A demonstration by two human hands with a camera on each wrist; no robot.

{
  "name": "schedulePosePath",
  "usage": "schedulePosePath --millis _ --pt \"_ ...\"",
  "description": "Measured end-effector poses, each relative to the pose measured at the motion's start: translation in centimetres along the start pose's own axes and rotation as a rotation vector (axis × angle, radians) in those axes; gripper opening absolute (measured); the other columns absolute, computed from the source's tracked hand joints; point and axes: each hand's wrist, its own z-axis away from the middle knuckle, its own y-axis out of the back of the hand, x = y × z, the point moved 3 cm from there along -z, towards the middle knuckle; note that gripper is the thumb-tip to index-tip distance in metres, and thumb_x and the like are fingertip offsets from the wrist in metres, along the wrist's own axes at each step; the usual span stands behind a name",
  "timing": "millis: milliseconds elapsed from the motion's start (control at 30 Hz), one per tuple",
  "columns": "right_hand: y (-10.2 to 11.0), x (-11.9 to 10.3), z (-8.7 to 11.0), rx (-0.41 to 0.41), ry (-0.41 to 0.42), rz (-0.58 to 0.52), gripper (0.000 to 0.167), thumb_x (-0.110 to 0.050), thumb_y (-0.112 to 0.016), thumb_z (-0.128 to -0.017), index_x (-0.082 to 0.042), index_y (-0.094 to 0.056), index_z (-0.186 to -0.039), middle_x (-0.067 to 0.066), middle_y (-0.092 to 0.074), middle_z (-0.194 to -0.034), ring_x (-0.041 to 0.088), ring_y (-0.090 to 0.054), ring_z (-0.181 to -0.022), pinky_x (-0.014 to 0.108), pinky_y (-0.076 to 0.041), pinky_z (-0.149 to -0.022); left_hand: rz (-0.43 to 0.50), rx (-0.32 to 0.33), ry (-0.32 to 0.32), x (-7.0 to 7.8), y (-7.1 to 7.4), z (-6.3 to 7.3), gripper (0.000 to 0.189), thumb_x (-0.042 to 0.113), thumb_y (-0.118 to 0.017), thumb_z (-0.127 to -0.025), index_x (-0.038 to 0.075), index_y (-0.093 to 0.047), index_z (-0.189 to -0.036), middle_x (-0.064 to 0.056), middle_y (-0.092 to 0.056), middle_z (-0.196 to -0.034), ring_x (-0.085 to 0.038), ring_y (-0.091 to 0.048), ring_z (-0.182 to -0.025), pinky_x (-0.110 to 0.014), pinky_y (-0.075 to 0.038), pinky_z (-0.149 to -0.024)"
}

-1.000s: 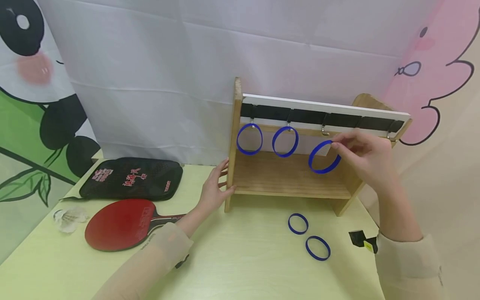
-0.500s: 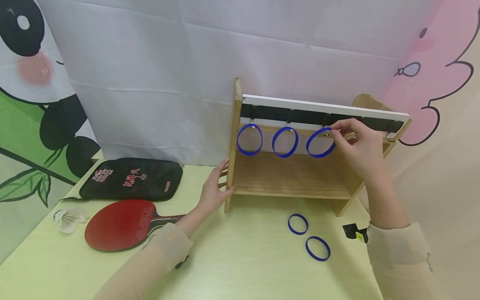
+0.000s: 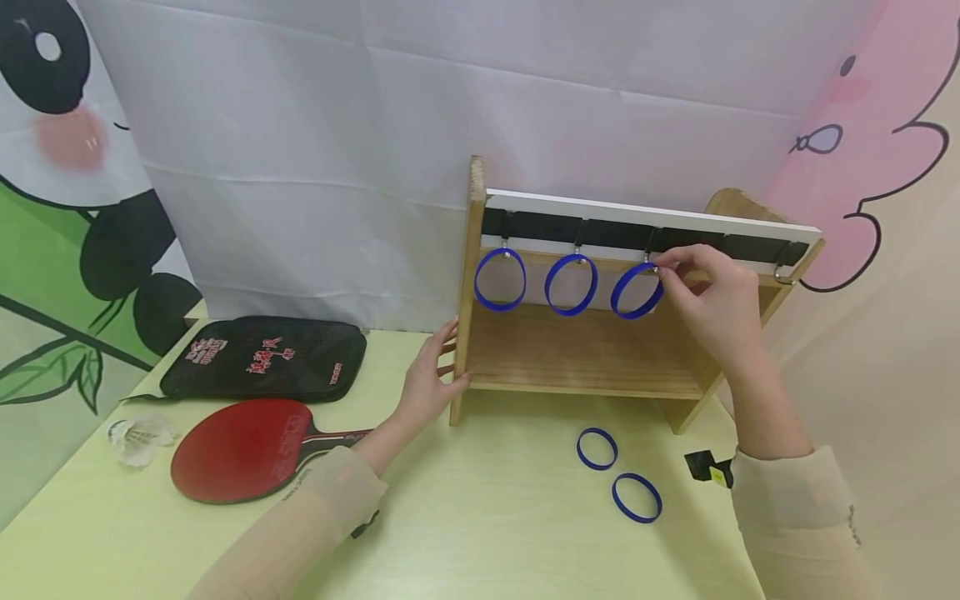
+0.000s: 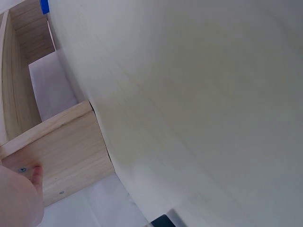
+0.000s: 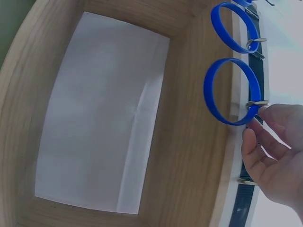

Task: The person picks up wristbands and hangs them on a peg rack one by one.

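My right hand (image 3: 712, 300) pinches the right edge of a blue ring (image 3: 626, 313), which sits at the third hook of a wooden rack (image 3: 585, 346). In the right wrist view this blue ring (image 5: 208, 90) overlaps a metal hook (image 5: 255, 103), with thumb and fingers at its lower end. Two more blue rings, a left one (image 3: 480, 300) and a middle one (image 3: 553, 302), hang from the hooks to its left. My left hand (image 3: 427, 375) rests with extended fingers against the rack's left side panel (image 3: 467, 292); the left wrist view shows the thumb on that panel (image 4: 71, 156).
Two blue rings, one nearer the rack (image 3: 579, 448) and one further forward (image 3: 617, 497), lie on the table (image 3: 480, 517). To the left are a red table tennis bat (image 3: 240, 450), a black case (image 3: 262, 358) and a shuttlecock (image 3: 138, 439). Another hook (image 3: 782, 275) is at the rack's right end.
My right hand has raised the pinched ring and shifted it slightly left, onto the third hook. My left hand has stayed against the rack's side.
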Motion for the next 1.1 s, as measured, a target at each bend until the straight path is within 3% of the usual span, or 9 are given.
schedulePosePath --millis 267,433,500,633,800,1100 --pt "1.1 -0.7 0.5 0.056 0.027 -0.004 0.011 -0.007 -0.066 -0.085 -0.003 -0.070 -0.095 0.003 -0.068 -0.087 -0.006 -0.053 -0.077 0.001 -0.045 -0.060 -0.004 0.000 0.009 -0.1 0.0 0.0 0.089 0.001 -0.073 -0.078 0.030 -0.027 -0.148 -0.009 -0.041 -0.140 -0.031 -0.050 -0.122 -0.037 -0.056 -0.089" --pt "1.4 -1.0 1.7 0.039 0.021 0.001 0.012 -0.007 -0.069 -0.084 -0.005 -0.070 -0.095 -0.013 -0.062 -0.082 -0.007 -0.053 -0.070 0.002 -0.044 -0.059 -0.012 0.002 0.007 -0.1 0.0 0.0 0.088 0.002 -0.073 -0.078 0.029 -0.027 -0.148 -0.010 -0.042 -0.139 -0.031 -0.050 -0.122 -0.036 -0.056 -0.089" --pt "1.4 -1.0 2.2 0.017 0.014 -0.003 0.012 -0.007 -0.070 -0.083 -0.006 -0.069 -0.095 -0.016 -0.060 -0.082 -0.008 -0.053 -0.068 0.003 -0.045 -0.059 -0.012 0.002 0.008 -0.1 0.0 0.0 0.089 0.002 -0.073 -0.078 0.029 -0.027 -0.148 -0.010 -0.042 -0.139 -0.031 -0.050 -0.122 -0.036 -0.056 -0.089" --pt "1.0 -0.8 3.4 -0.035 0.017 -0.029 0.015 -0.005 -0.072 -0.081 -0.008 -0.069 -0.095 -0.008 -0.065 -0.082 -0.007 -0.055 -0.070 0.002 -0.047 -0.060 -0.012 0.001 0.010 -0.1 0.0 0.0 0.089 0.002 -0.073 -0.078 0.030 -0.027 -0.148 -0.009 -0.042 -0.140 -0.030 -0.050 -0.122 -0.035 -0.056 -0.089" --pt "0.0 -0.2 5.1 -0.107 0.082 -0.071 0.025 0.003 -0.076 -0.074 -0.008 -0.069 -0.095 -0.001 -0.067 -0.086 -0.005 -0.055 -0.076 0.004 -0.048 -0.062 -0.011 0.001 0.009 0.1 0.0 0.0 0.088 0.001 -0.073 -0.078 0.028 -0.027 -0.148 -0.009 -0.042 -0.140 -0.031 -0.050 -0.122 -0.034 -0.056 -0.089" --pt "-2.6 1.5 8.3 -0.275 0.147 -0.077 0.029 0.006 -0.077 -0.071 -0.010 -0.068 -0.093 -0.004 -0.067 -0.089 0.003 -0.054 -0.075 0.011 -0.050 -0.055 -0.009 0.002 0.018 0.4 0.1 0.1 0.086 0.003 -0.072 -0.079 0.028 -0.028 -0.148 -0.009 -0.042 -0.140 -0.030 -0.050 -0.122 -0.034 -0.056 -0.089"
